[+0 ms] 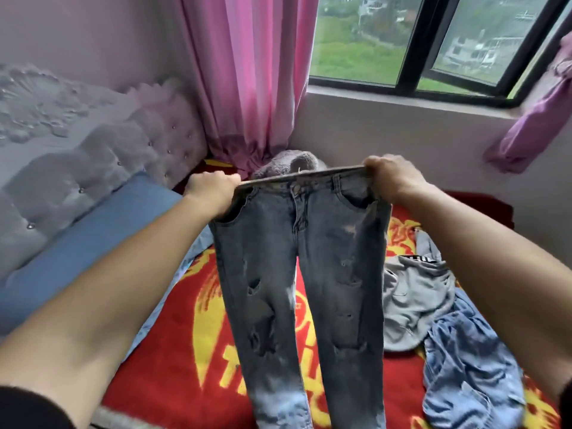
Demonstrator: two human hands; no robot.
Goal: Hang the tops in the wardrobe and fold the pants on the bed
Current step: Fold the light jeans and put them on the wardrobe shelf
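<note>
My left hand and right hand grip faded blue ripped denim jeans by the waistband, legs hanging straight down over the red and yellow patterned bed blanket.

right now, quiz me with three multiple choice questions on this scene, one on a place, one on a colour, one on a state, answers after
1. Where is the grey garment relative to the held jeans?
A) to their left
B) to their right, on the red blanket
C) draped over them

2. What colour is the curtain in the corner?
A) pink
B) green
C) white

3. What state are the jeans in?
A) folded flat
B) held up by the waistband, left hand and right hand gripping its ends
C) on a hanger

Answers: 1 B, it lies on the blanket right of the legs; 2 A, its folds are pink; 3 B, legs hang unfolded from both hands.
</note>
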